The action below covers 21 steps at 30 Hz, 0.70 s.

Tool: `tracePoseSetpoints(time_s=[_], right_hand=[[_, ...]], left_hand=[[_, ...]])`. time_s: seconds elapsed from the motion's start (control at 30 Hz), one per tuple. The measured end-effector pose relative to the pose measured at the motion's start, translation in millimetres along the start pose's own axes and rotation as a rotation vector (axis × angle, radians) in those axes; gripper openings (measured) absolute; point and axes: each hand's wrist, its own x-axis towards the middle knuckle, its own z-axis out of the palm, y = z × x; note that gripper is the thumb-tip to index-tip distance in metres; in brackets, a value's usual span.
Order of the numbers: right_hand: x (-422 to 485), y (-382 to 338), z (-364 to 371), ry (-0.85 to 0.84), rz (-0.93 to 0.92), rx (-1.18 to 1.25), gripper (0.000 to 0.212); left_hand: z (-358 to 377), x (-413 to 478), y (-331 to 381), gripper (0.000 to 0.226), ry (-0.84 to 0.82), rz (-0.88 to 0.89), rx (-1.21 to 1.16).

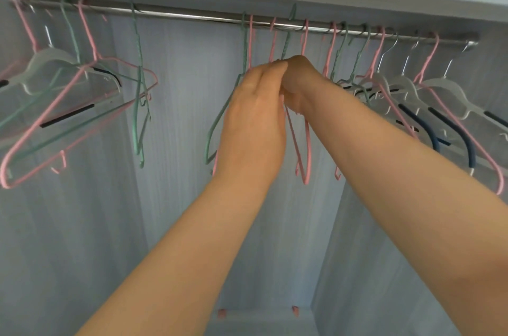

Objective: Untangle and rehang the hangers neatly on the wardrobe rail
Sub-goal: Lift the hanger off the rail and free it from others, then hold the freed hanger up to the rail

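A steel wardrobe rail [192, 16] runs across the top of the view. In the middle hangs a knot of pink hangers [305, 149] and a green hanger [220, 118], hooks on the rail. My left hand [254, 121] and my right hand [295, 80] are raised together into this knot, fingers closed around the hanger necks; the exact grip is hidden behind the hands. A green hanger hook [292, 13] pokes up above the rail just over my hands.
On the left, a tilted bunch of pink, green and clear hangers [68, 105]; one green hanger [138, 105] hangs alone beside it. On the right, crowded pink, green, clear and navy-padded hangers [417, 110]. Pale wardrobe back wall, top panel above, shelf below.
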Motion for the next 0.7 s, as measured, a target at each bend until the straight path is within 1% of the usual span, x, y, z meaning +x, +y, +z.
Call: tracePoseSetpoints(time_s=[0.07, 0.1, 0.27, 0.4, 0.6, 0.7], right_hand=[[4.1, 2.9, -0.5, 0.005, 0.019, 0.056, 0.018], [6.1, 2.2, -0.5, 0.010, 0.024, 0.088, 0.018], [12.8, -3.1, -2.0, 0.035, 0.064, 0.271, 0.026], [7.3, 8.3, 0.1, -0.015, 0.107, 0.376, 0.027], [-7.0, 20.5, 1.7, -0.084, 0.078, 0.441, 0.023], [-19.5, 24.4, 4.1, -0.157, 0.065, 0.414, 0.021]], left_hand=[[-5.6, -0.5, -1.9, 0.037, 0.089, 0.002, -0.024], [-7.0, -0.4, -3.1, 0.037, 0.100, -0.017, -0.011], [-13.7, 10.9, -14.1, 0.046, 0.030, -0.126, 0.125], [-13.2, 19.2, -23.5, 0.037, -0.053, -0.181, 0.130], [-12.8, 13.1, -21.4, 0.025, -0.014, -0.190, -0.007], [-25.9, 10.3, -17.8, 0.023, 0.053, -0.196, -0.065]])
